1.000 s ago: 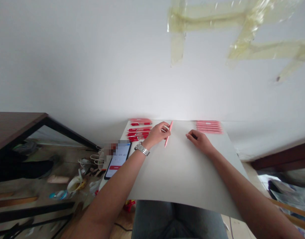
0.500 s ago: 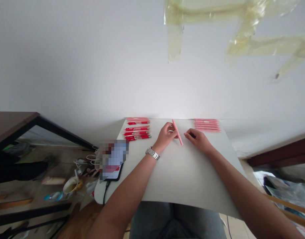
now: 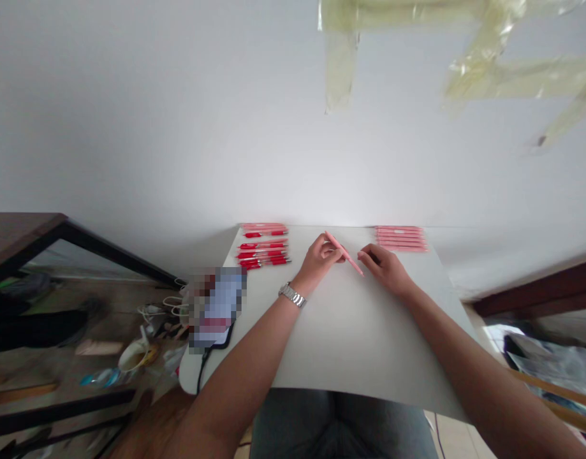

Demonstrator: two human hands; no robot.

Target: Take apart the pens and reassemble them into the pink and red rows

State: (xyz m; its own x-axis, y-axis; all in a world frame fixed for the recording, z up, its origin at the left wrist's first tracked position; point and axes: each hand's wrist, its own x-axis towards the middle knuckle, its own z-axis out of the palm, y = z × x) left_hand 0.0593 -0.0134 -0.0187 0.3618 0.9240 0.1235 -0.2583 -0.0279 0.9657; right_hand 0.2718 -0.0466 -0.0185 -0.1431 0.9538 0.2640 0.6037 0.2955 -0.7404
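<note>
Above the middle of the white table [image 3: 350, 338], my left hand [image 3: 320, 260] pinches a pink pen [image 3: 346, 254] between thumb and fingers. The pen slants, its upper end toward the wall and its lower end pointing right and toward me. Just right of it is my right hand [image 3: 382, 268], thumb and fingers curled together; whether anything is in them I cannot make out. It stays apart from the pen. Beyond it lies a neat row of pink pens [image 3: 400, 238]. At the far left are red pens [image 3: 263, 255] and several pink pens [image 3: 264, 227].
A phone [image 3: 219, 309] with a black cable [image 3: 203, 370] lies on the table's left edge, its screen blurred out. A white wall [image 3: 216, 127] with yellowed tape [image 3: 340, 70] stands behind. To the left is a dark-framed shelf [image 3: 29, 236]; bags [image 3: 555, 363] sit at lower right.
The pink pen has turned in my left hand, its lower end swinging right toward my right hand. Both hands stay nearly in place; the view has shifted slightly.
</note>
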